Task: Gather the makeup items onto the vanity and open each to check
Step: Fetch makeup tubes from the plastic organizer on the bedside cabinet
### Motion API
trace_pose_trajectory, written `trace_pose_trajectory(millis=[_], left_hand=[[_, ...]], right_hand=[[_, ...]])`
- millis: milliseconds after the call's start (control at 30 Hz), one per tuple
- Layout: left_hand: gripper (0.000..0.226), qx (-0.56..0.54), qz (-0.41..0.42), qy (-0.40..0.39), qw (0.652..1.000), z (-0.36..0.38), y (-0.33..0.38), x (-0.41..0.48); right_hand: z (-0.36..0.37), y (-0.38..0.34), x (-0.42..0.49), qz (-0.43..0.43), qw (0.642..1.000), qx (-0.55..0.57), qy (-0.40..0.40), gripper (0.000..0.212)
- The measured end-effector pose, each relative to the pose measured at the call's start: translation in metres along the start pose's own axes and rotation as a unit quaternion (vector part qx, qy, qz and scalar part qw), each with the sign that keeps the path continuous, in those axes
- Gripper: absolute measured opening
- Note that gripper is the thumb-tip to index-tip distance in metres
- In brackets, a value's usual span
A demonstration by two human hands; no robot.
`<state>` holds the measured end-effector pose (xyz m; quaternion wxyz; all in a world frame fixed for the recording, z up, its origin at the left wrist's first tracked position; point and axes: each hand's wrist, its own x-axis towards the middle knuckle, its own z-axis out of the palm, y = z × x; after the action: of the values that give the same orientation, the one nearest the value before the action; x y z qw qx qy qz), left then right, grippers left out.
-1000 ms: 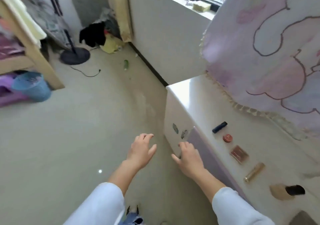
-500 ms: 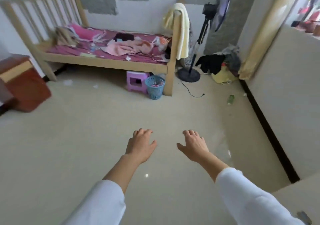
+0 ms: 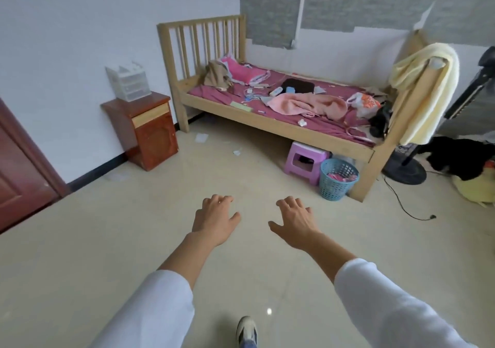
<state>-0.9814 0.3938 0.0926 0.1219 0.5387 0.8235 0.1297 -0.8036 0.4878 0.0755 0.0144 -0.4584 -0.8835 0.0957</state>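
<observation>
- The left hand [image 3: 214, 220] is held out palm down above the glossy beige tiled floor [image 3: 120, 254], fingers loosely spread and slightly bent, holding nothing
- The right hand [image 3: 293, 221] hangs just beside it in the same pose, thumb out to the side, also holding nothing; the 2 hands are apart and both arms wear white sleeves [image 3: 396, 305]
- Ahead stands a pale wooden slatted bed [image 3: 267, 123] with a magenta sheet [image 3: 211, 92], strewn with a pink towel [image 3: 308, 104], a dark flat cushion [image 3: 298, 85] and several small objects; these are too small to tell whether any is makeup
- A pale yellow towel [image 3: 428, 88] is draped over the bed's right post
- Under the bed sit a lilac plastic stool [image 3: 305, 160] and, touching it on the right, a round blue mesh basket [image 3: 338, 180]
- Left of the bed, a red-brown wooden nightstand [image 3: 150, 130] carries a clear plastic drawer organiser [image 3: 128, 81]
- 1 white sneaker [image 3: 247, 330] shows at the bottom edge
</observation>
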Motion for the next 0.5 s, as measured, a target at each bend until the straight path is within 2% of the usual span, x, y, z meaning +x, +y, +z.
trace_pose_trajectory(millis=[233, 500], left_hand=[[0.047, 0.021, -0.051, 0.018, 0.998, -0.050, -0.085, 0.173], [0.048, 0.028, -0.097, 0.044, 0.994, -0.112, -0.182, 0.323]], right_hand=[[-0.011, -0.061, 0.224, -0.064, 0.998, -0.016, -0.008, 0.058], [-0.023, -0.145, 0.409, -0.114, 0.993, -0.019, -0.021, 0.056]])
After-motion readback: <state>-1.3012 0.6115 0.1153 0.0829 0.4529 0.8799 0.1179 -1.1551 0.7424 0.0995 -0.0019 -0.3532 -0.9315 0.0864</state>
